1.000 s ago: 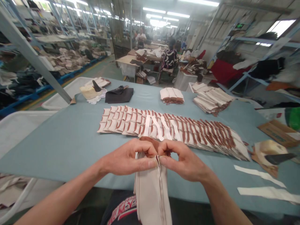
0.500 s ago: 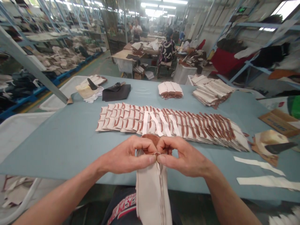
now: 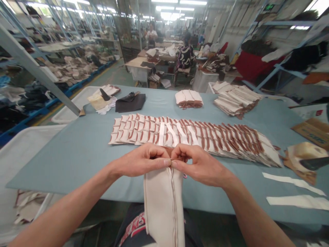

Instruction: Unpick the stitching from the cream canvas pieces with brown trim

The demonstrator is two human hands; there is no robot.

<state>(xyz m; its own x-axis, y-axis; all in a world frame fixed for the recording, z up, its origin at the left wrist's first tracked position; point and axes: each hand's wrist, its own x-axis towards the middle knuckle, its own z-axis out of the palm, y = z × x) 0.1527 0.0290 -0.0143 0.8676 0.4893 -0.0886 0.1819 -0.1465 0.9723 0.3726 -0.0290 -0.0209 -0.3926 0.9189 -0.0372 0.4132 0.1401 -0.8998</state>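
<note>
My left hand [image 3: 140,161] and my right hand [image 3: 199,164] meet at the front edge of the table, both pinched shut on the top of a stack of cream fabric pieces [image 3: 163,202] with brown edging. The stack hangs down over my lap. Just beyond my hands a long row of overlapping cream and brown pieces [image 3: 195,139] lies across the blue table [image 3: 77,151], with three white strips [image 3: 174,133] laid over its middle.
Two more piles of cream pieces [image 3: 189,98] [image 3: 238,97] lie at the far side. A black cloth [image 3: 130,102] and a small cream heap [image 3: 101,97] sit far left. White strips [image 3: 295,200] and a cardboard box [image 3: 312,130] are at right. A seated person [image 3: 184,56] works beyond.
My hands stay pinched together on the stack's top and have drawn a little closer. The view has shifted slightly.
</note>
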